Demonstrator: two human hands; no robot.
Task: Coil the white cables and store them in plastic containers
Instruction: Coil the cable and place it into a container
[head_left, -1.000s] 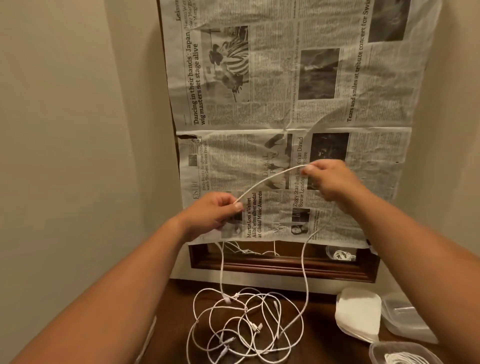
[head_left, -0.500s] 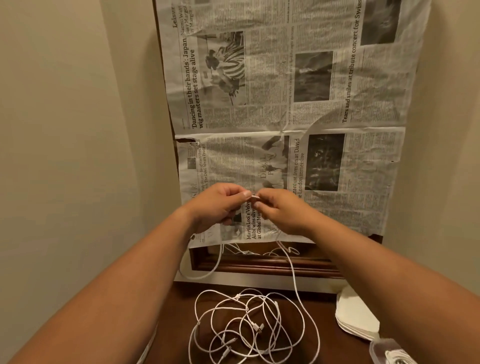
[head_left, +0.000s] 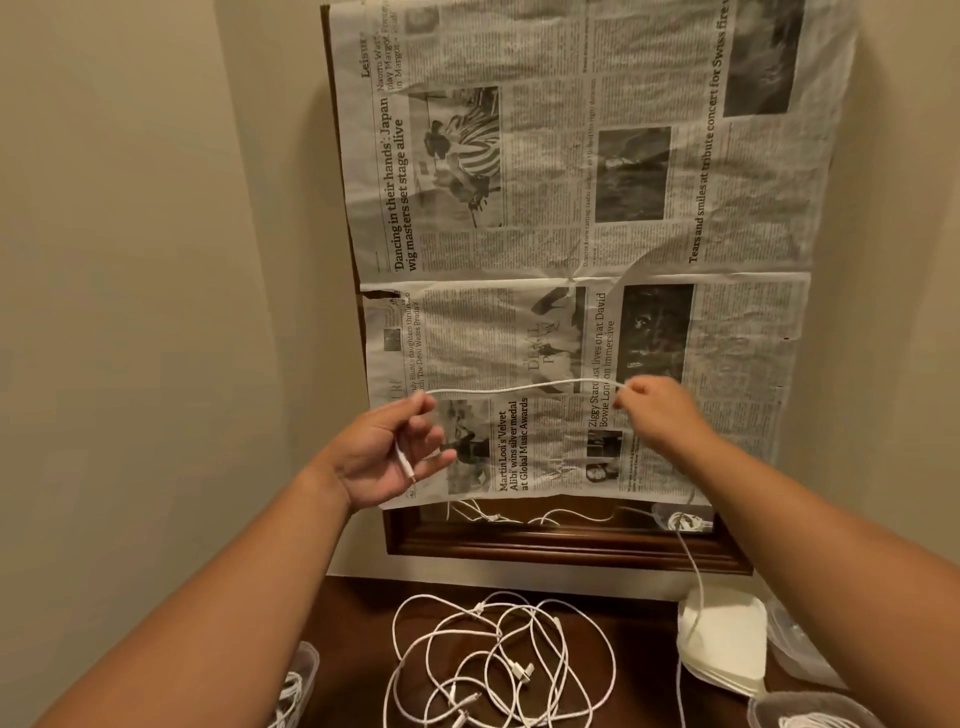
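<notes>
A white cable (head_left: 524, 387) runs taut between the two raised hands, in front of the newspaper sheets (head_left: 571, 208) that cover the wall. The left hand (head_left: 387, 452) pinches the cable between thumb and forefinger at its upper edge, the palm turned towards the camera and the other fingers loosely spread; the cable's plug end (head_left: 405, 465) hangs down across that palm. The right hand (head_left: 657, 413) is closed around the other end of the span, its knuckles facing the camera. From under the right hand the same cable drops down past the dark wooden frame (head_left: 566, 545) and on towards the tabletop, passing over a stack of white lids (head_left: 727, 644) that lies below and slightly right of that hand.

Below and between the two hands, a loose heap of white cables (head_left: 498, 665) lies tangled on the dark wooden table (head_left: 644, 675), several plugs showing among the loops. Under the right forearm, at the lower edge of the view, a clear plastic container (head_left: 810, 712) holds a coiled white cable. Under the left forearm another clear container (head_left: 301, 675) shows partly, with white cable inside. Just below the right hand, a small round container of cable appears at the bottom edge of the frame; whether it is a reflection cannot be told.
</notes>
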